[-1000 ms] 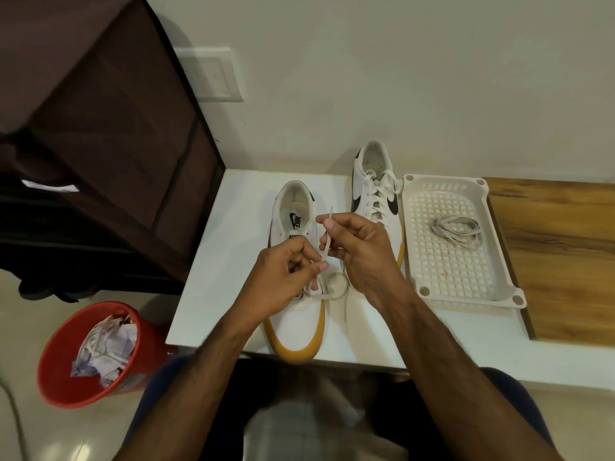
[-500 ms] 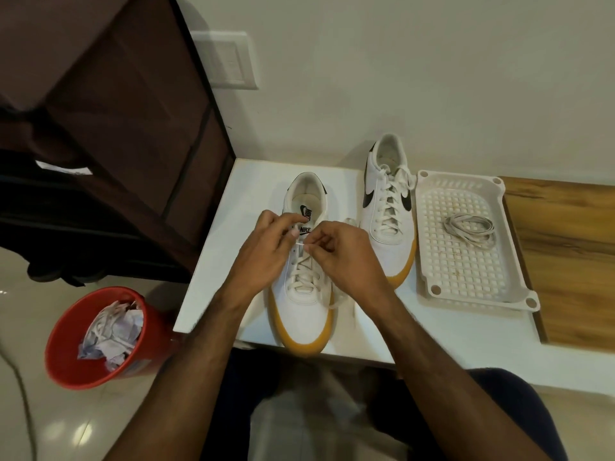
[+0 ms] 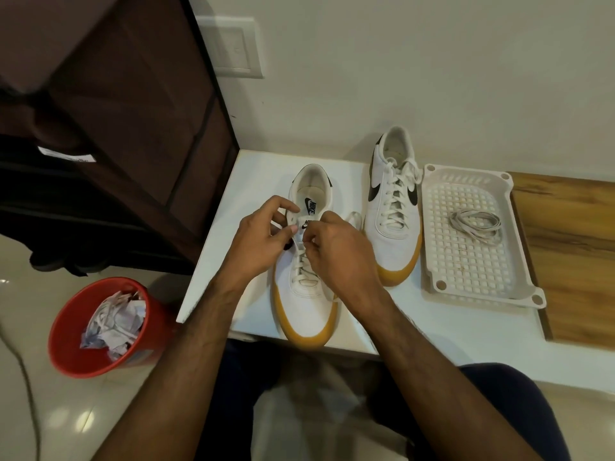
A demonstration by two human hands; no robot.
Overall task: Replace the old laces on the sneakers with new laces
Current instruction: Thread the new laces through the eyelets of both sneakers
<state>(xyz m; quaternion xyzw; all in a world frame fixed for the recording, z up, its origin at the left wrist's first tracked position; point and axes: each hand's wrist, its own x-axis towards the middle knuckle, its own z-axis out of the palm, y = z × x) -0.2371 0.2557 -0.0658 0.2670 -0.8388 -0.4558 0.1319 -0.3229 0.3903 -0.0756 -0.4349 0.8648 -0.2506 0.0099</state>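
A white table (image 3: 253,181) against a pale wall holds two white sneakers. At centre frame, both hands have dropped from a raised lace to the near sneaker's (image 3: 307,304) top eyelets: left hand (image 3: 258,241) and right hand (image 3: 336,249) each pinch the white lace (image 3: 301,261), likely near finishing. Fingers hide the lace ends. Far sneaker (image 3: 394,207) is laced; a spare lace bundle (image 3: 474,224) lies in the white tray (image 3: 519,294) at right

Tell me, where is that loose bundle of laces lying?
In the head view, the coiled lace bundle lies inside the white perforated tray on the right, just beyond the laced sneaker.
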